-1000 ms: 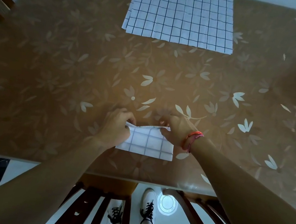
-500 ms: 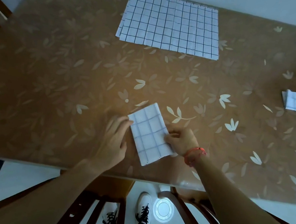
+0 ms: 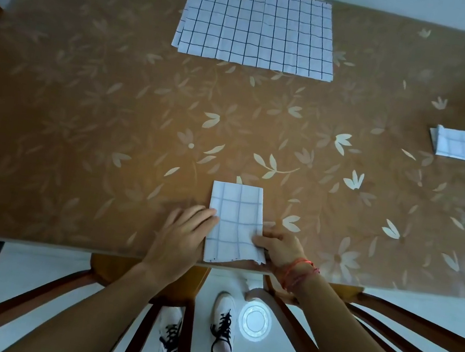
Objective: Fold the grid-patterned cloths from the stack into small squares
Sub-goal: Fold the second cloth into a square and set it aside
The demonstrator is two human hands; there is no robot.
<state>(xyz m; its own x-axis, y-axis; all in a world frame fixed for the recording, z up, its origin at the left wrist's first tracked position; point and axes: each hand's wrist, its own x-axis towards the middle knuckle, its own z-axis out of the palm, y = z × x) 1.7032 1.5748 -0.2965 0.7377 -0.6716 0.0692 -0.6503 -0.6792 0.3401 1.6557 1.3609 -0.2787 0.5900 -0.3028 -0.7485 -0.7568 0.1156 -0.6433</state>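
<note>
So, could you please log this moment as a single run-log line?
phase: mid-fold | partly folded cloth: flat rectangle at near table edge | left hand, right hand: on its sides | stack: far side | folded square: right

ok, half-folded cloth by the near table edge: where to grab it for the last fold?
Probably the near short edge of the half-folded cloth, at its two corners, coming in from the person's side. It lies flat as a tall rectangle with its long axis running away from the person. The left hand and right hand already flank that end, so lifting it toward the far edge would halve it to a square.
</note>
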